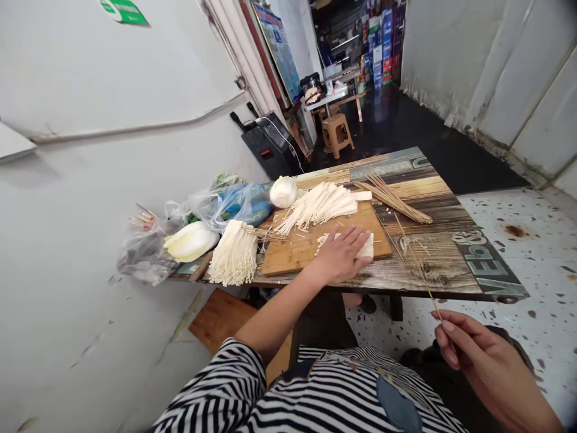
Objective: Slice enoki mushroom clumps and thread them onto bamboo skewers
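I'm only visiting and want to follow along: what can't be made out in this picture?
All in the head view:
- Middle of the pale mushroom bunch: under the left hand.
- Part of the thin stick: covered by the right hand's fingers.
- Contents of the greyish bag: obscured by creased plastic.
- Wall poster's words: too small.
- Green label's top: cut off by the upper edge.

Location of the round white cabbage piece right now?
Head view, upper middle: the cabbage piece sits just left of the mushroom pile, right of the blue bag.
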The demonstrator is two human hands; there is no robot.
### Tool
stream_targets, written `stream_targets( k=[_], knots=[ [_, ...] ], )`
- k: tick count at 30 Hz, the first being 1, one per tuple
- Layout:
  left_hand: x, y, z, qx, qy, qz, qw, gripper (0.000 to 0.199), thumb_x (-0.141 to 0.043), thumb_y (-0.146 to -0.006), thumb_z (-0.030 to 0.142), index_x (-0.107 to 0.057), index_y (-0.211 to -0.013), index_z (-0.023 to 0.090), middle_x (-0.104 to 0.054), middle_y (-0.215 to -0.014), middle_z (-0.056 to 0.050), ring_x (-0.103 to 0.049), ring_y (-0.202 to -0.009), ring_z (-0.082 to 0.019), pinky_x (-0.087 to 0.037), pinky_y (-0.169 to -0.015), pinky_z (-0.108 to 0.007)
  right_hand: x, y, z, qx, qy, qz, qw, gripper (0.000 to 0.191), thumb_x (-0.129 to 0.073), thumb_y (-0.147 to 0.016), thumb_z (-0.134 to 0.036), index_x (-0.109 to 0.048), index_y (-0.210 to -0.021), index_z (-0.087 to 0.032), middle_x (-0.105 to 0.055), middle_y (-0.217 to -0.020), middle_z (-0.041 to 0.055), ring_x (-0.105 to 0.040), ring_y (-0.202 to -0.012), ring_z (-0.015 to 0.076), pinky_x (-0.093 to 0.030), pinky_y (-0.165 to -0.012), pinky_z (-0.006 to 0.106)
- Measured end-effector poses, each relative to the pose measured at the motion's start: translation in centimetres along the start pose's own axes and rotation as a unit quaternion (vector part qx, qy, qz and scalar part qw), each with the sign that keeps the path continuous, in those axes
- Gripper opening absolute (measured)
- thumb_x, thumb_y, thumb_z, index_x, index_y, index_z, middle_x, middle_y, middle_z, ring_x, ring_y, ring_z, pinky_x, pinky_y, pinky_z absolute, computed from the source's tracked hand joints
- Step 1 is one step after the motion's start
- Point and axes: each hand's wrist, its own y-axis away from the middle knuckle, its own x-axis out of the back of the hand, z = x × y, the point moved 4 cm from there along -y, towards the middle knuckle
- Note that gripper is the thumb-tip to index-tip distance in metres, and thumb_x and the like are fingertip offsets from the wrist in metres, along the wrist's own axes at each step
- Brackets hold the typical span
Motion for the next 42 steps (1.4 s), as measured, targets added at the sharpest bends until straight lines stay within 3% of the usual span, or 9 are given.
stream_targets(
  k=[6,15,22,28,31,33,36,38,42],
  knots=[
    [0.9,-3.0,-3.8,0.072,0.071,0.022,0.995,0.042,-0.037,-0.098,0.037,-0.049,-0.132,0.015,-0.062,-0.122,-0.01,-0.057,-0.113,-0.023,-0.043,-0.095,-0.034,-0.9,-1.6,0.5,0.008,0.011,-0.035,0.999,0.042,-0.072,-0.073,-0.046,-0.059,-0.102,-0.018,-0.058,-0.064,-0.0023,-0.043,-0.05,0.0077,-0.034,-0.048,0.021],
    [1.1,-4.6,-4.3,0.104,0.132,-0.019,0.986,0.012,-0.062,-0.084,0.028,-0.065,-0.087,0.017,-0.067,-0.094,-0.004,-0.061,-0.087,-0.019,-0.044,-0.076,-0.028,-2.2,-2.2,0.5,0.01,0.021,-0.034,0.999,0.042,-0.069,-0.075,-0.048,-0.055,-0.1,-0.018,-0.058,-0.065,-0.0025,-0.043,-0.048,0.007,-0.033,-0.044,0.021],
    [0.9,-3.6,-4.9,0.121,0.177,0.023,0.977,0.009,-0.063,-0.081,0.023,-0.059,-0.088,0.019,-0.066,-0.09,-0.002,-0.059,-0.082,-0.018,-0.042,-0.072,-0.027,-3.6,-3.2,-0.1,0.023,0.111,-0.026,0.993,0.051,-0.064,-0.075,-0.058,-0.052,-0.105,-0.018,-0.06,-0.065,-0.0007,-0.047,-0.046,0.0096,-0.037,-0.041,0.022],
    [0.0,-4.0,-8.0,0.144,0.214,0.043,0.965,0.029,-0.071,-0.075,0.028,-0.058,-0.099,0.02,-0.065,-0.086,0.0,-0.06,-0.077,-0.018,-0.045,-0.069,-0.027,-4.7,-3.2,-1.1,0.044,0.157,-0.021,0.986,0.053,-0.062,-0.074,-0.06,-0.051,-0.106,-0.018,-0.059,-0.062,-0.0013,-0.048,-0.046,0.0103,-0.039,-0.041,0.022],
    [0.0,-3.9,-8.7,0.149,0.205,0.069,0.965,0.027,-0.057,-0.087,0.031,-0.057,-0.111,0.017,-0.067,-0.094,-0.004,-0.063,-0.085,-0.019,-0.048,-0.077,-0.029,-5.2,-3.2,-1.4,0.043,0.166,-0.037,0.984,0.054,-0.062,-0.073,-0.059,-0.05,-0.106,-0.018,-0.059,-0.059,-0.0022,-0.047,-0.044,0.0102,-0.038,-0.039,0.022],
    [0.3,-3.3,-7.9,0.135,0.168,0.089,0.972,0.032,-0.044,-0.094,0.03,-0.055,-0.12,0.015,-0.065,-0.114,-0.009,-0.059,-0.107,-0.022,-0.045,-0.093,-0.034,-5.4,-3.3,-1.4,0.04,0.173,-0.047,0.983,0.055,-0.062,-0.073,-0.059,-0.049,-0.107,-0.018,-0.059,-0.058,-0.0026,-0.047,-0.043,0.0103,-0.038,-0.039,0.022],
    [-0.1,-1.8,-4.7,0.056,0.077,0.055,0.994,0.053,-0.033,-0.098,0.044,-0.036,-0.142,0.014,-0.036,-0.15,-0.012,-0.029,-0.14,-0.025,-0.024,-0.114,-0.042,-5.5,-3.5,-1.4,0.041,0.181,-0.058,0.981,0.055,-0.061,-0.073,-0.058,-0.048,-0.109,-0.018,-0.059,-0.057,-0.0031,-0.047,-0.042,0.0105,-0.037,-0.038,0.022],
    [-0.8,-0.7,-2.4,0.016,0.015,0.014,1.0,0.066,-0.026,-0.097,0.053,-0.024,-0.148,0.01,-0.021,-0.156,-0.012,-0.015,-0.145,-0.023,-0.014,-0.118,-0.041,-5.6,-3.7,-1.4,0.045,0.184,-0.062,0.98,0.055,-0.061,-0.074,-0.057,-0.048,-0.111,-0.017,-0.058,-0.056,-0.0034,-0.048,-0.041,0.0107,-0.038,-0.038,0.022],
    [-1.5,0.2,-0.6,0.024,-0.033,-0.015,0.999,0.068,-0.026,-0.098,0.054,-0.024,-0.147,0.008,-0.023,-0.155,-0.012,-0.018,-0.145,-0.022,-0.01,-0.119,-0.041,-6.2,-4.3,-2.1,0.045,0.19,-0.061,0.979,0.054,-0.062,-0.075,-0.054,-0.049,-0.113,-0.018,-0.057,-0.054,-0.0045,-0.048,-0.039,0.0115,-0.037,-0.037,0.023]
  ],
)
